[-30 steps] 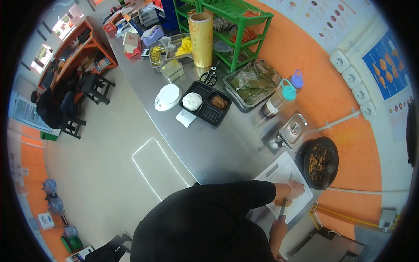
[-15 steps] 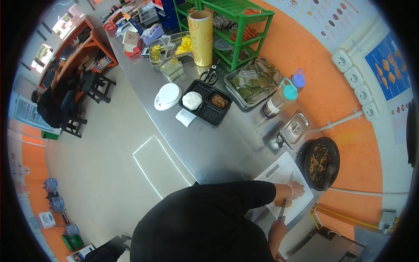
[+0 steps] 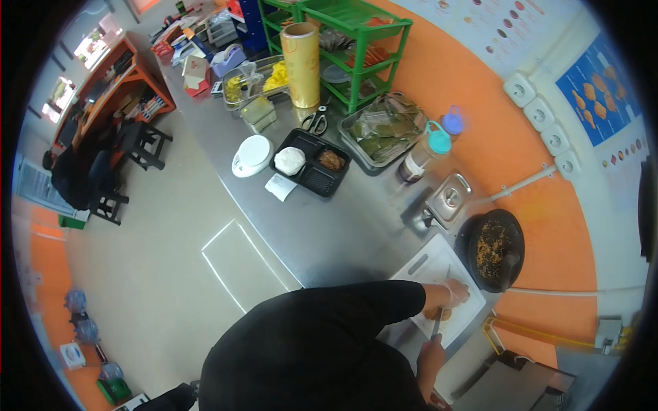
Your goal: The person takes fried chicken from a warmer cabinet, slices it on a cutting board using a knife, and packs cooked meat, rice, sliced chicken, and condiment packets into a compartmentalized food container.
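Note:
A white cutting board point(image 3: 460, 316) lies at the near end of the steel counter. My left hand point(image 3: 454, 293), in a clear glove, is on the board with its fingers curled. What the fingers hold is hidden, though a thin grey sliver shows just beyond them. My right hand point(image 3: 430, 354) grips a knife point(image 3: 437, 323) by its handle, the blade pointing toward my left hand. Beside the blade, below my left wrist, sits a small brown piece of food point(image 3: 430, 313), partly covered.
A dark pan point(image 3: 492, 250) with brown crumbs stands beyond the board, near a lidded steel container point(image 3: 449, 198). Farther along are a bottle point(image 3: 425, 156), a tray of leaves point(image 3: 384, 130), a black meal box point(image 3: 317, 179), scissors point(image 3: 316, 122) and a green rack point(image 3: 356, 61). A person sits far left.
The whole view has shifted slightly, so the counter things appear a little farther left. Both hands stay at the board, with the knife still by the food.

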Demonstrator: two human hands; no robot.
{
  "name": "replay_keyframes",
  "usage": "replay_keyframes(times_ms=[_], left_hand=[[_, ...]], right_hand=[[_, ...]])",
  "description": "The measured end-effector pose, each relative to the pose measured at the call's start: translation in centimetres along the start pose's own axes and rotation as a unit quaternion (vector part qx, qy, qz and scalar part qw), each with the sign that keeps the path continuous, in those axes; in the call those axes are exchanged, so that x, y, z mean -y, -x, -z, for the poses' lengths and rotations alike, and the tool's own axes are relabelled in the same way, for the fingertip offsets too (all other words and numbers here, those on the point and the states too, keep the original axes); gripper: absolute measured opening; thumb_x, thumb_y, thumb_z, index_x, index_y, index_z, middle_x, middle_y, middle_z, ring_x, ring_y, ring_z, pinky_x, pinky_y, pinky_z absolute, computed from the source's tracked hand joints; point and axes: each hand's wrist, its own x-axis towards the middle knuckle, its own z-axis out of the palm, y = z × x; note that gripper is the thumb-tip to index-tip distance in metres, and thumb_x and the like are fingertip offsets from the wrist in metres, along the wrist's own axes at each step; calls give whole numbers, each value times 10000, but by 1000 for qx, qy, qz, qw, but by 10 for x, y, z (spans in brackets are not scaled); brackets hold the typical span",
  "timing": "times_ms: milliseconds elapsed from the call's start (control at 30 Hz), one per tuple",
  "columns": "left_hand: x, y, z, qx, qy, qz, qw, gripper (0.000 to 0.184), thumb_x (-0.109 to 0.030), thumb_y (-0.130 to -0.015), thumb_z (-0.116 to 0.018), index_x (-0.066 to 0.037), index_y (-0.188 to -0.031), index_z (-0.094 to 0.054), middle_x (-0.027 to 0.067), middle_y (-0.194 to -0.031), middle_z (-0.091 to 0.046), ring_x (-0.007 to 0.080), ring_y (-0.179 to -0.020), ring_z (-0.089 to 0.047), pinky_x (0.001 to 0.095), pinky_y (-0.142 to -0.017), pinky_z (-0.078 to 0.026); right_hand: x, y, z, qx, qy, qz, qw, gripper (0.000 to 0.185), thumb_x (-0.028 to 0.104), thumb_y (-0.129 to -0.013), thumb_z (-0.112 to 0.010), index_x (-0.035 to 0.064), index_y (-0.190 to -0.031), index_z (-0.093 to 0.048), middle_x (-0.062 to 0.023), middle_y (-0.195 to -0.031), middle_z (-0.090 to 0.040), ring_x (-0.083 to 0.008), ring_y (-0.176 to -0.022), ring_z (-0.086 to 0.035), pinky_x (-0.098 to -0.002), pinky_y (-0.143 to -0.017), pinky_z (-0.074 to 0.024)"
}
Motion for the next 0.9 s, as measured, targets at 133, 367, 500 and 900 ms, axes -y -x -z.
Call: replay_keyframes(times_ms=[133, 367, 500, 900], left_hand=[[-5, 6, 7, 6, -39, -4, 999, 191, -133, -809, -618, -87, -986, -672, 127, -1113, -619, 317, -1034, -627, 422, -805, -523], [-4, 16, 5, 25, -118, -17, 993, 172, -163, -784, -565, -105, -895, -682, 135, -903, -644, 290, -857, -649, 437, -717, -529], [26, -11, -16, 7, -166, -99, 981, 233, -224, -862, -581, -170, -1076, -654, 120, -1118, -602, 296, -1096, -556, 428, -941, -457], [101, -67, -45, -21, -368, -381, 848, 446, -332, -870, -577, -69, -1230, -578, 154, -1246, -563, 324, -1219, -469, 437, -1072, -332]], right_hand=[[11, 1, 5, 6, 6, -17, 1000, 251, 185, -899, -512, 26, -1093, -524, -223, -791, -659, -411, -756, -649, -518, -659, -502], [3, 2, -37, 37, -62, -65, 995, 329, 255, -962, -377, 74, -1152, -575, -167, -875, -691, -342, -781, -678, -481, -656, -533], [4, 1, -46, -76, -248, -120, 958, 518, 402, -1008, -282, 32, -1019, -644, -251, -979, -659, -419, -949, -630, -512, -869, -473], [12, -23, -59, -151, -258, -206, 932, 240, 256, -846, -544, 104, -931, -710, -138, -837, -702, -336, -817, -674, -472, -730, -528]])
